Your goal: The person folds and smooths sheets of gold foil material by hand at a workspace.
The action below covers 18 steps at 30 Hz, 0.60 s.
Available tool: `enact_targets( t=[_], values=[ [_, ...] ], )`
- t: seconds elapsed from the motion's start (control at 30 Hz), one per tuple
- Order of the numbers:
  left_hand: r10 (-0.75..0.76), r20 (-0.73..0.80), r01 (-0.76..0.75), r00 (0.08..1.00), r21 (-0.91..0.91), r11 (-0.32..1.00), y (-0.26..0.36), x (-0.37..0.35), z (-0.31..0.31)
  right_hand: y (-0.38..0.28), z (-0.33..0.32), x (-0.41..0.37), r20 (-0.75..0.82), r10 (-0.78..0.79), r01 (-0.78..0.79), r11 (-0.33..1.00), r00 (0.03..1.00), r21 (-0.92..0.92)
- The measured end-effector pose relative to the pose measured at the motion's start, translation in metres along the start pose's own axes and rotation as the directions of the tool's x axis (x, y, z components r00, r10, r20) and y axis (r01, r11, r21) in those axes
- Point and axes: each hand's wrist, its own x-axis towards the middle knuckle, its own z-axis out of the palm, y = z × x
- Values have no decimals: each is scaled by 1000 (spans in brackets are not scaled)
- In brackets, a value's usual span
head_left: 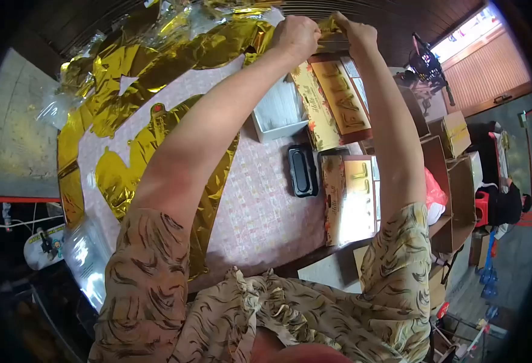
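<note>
Both arms are stretched out over the far side of the table. My left hand (296, 37) is closed on one end of a piece of gold foil (331, 27), and my right hand (361, 35) pinches its other end. The foil is crumpled between them, and its full shape is hidden. Flat gold foil balloons (111, 175) lie left of and under my left arm, and more shiny gold foil (223, 45) is heaped along the far left edge. Below my hands are a white open box (278, 124) and printed packs with gold letters (338, 91).
A black plastic tray (303, 171) and another printed pack (354, 199) rest on the pink patterned tablecloth (260, 206). Clear plastic wrap (87, 254) hangs at the left edge. Cardboard boxes (453, 199) and a black fan (426, 63) stand on the right.
</note>
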Motion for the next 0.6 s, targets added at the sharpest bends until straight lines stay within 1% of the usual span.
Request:
enact_targets(
  t=[0.07,0.1,0.17,0.2,0.23,0.27,0.3,0.37,0.4,0.43,0.47,0.5,0.53,0.57,0.6],
  values=[
    [-130,62,135,990,-73,988,1,0,-1,8,-6,0,1,5,-5,999,1000,-36],
    [-140,80,146,987,-66,987,-3,-4,-14,11,-2,-4,7,26,-26,999,1000,-34],
    [-315,268,383,910,-258,887,-2,-3,-26,17,-11,1,25,63,-63,998,998,17],
    [-361,249,437,899,-575,692,-15,-3,-9,25,-19,9,23,62,-62,998,998,13],
    [-361,250,438,898,-574,692,-18,-1,-13,34,-26,16,77,33,-35,999,996,29],
    [-411,335,525,848,-636,566,-22,3,-20,42,-29,24,130,1,-7,999,992,48],
    [-445,423,602,789,-676,426,-28,5,-26,38,-29,19,131,0,-7,999,991,53],
    [-463,409,604,787,-665,439,-53,12,-28,25,-29,2,15,89,-88,994,996,-70],
    [-484,349,567,803,-699,436,-75,17,-23,39,-26,11,0,63,-63,998,998,-14],
    [-506,289,529,813,-730,433,-96,21,-19,50,-28,21,7,62,-62,998,998,-10],
    [-478,280,508,832,-729,458,-114,24,-16,61,-32,31,42,10,-1,976,999,-216],
    [-485,275,511,830,-725,462,-128,27,-20,66,-30,35,90,-35,69,911,995,-407],
    [-465,269,492,844,-736,466,-136,26,-21,54,-30,31,123,72,0,865,990,-502],
    [-440,260,467,860,-748,471,-141,27,-21,40,-29,27,126,72,1,865,989,-501],
    [-434,245,443,867,-776,449,-140,26,-24,15,-23,8,135,51,61,701,989,-711]
  ],
)
